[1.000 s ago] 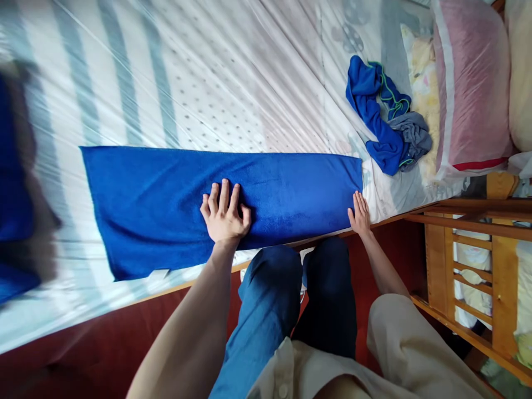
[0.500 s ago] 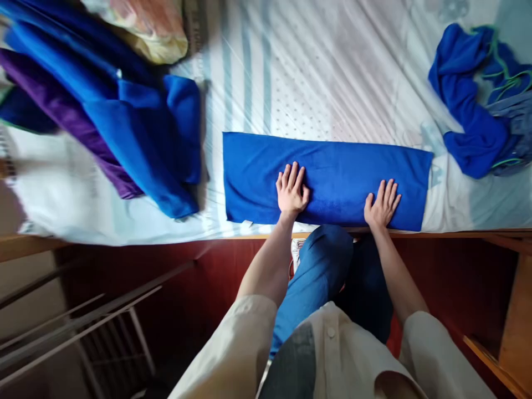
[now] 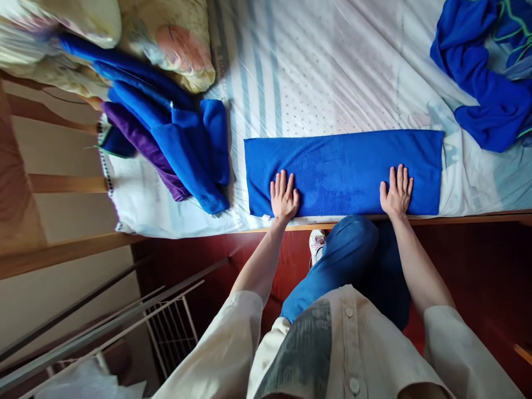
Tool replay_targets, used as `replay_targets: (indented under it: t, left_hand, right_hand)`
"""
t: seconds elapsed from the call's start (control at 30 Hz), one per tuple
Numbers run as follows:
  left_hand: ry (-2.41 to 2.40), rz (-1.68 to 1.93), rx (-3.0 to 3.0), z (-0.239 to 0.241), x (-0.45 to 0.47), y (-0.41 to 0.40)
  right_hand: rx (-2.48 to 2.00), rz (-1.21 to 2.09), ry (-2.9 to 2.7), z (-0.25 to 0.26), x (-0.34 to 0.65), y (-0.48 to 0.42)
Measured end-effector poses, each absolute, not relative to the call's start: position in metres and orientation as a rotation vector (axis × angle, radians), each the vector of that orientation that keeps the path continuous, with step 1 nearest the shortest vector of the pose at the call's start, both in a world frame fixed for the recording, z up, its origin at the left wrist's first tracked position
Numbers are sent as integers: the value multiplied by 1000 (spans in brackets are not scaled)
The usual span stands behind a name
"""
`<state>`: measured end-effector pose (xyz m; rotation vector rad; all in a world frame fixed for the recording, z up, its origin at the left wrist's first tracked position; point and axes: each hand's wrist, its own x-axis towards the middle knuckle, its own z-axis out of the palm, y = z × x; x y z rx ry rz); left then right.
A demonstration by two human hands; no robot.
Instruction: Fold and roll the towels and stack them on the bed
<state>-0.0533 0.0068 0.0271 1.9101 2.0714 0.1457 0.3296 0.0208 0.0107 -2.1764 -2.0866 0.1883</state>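
A blue towel (image 3: 344, 166), folded into a long strip, lies flat along the near edge of a bed with a pale striped sheet (image 3: 316, 72). My left hand (image 3: 284, 197) rests flat on the strip's near left part, fingers stretched out. My right hand (image 3: 397, 191) lies flat on its near right part, fingers spread. Neither hand holds anything.
A heap of blue and purple cloths (image 3: 166, 144) lies left of the towel, below patterned pillows (image 3: 166, 39). A crumpled blue garment with green trim (image 3: 486, 72) sits at the far right. A wooden bed rail (image 3: 477, 217) runs along the edge. A white wire rack (image 3: 166, 327) stands lower left.
The view has swung left, bringing the cloth heap and pillows into sight. Both hands have slid along the towel, the right one moving from its end corner onto its surface.
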Motion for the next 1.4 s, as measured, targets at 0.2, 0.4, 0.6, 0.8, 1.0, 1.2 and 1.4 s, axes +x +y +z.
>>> replay_targets:
  t: [0.2,0.4,0.6,0.8,1.0,1.2,1.4]
  left_hand:
    - [2350,104,1606,38,-129,-35]
    - [2415,62,1470,40,-139,-48]
    - [2380,-34,1498,46,-133,-41]
    - [2338,16,1442,56,-132,-37]
    - [2272,147,1620,63,-91,-82]
    - [2150,-68,1713,61,-70,-102]
    - [1883,-316,1824,81,-111,-59]
  right_hand:
    - [-2315,126,-1903,4,359,16]
    - [-2470,104,-1753,6,384,2]
    - [-2664,186,-1491,20,377,-9]
    - [-2662,245,-1336,61,344,-35]
    - [-2008,916,-1083,68,261,-105]
    - [-1641,1456,-357,44,188,-124]
    - [-1483,1459,-195,48,166,-108]
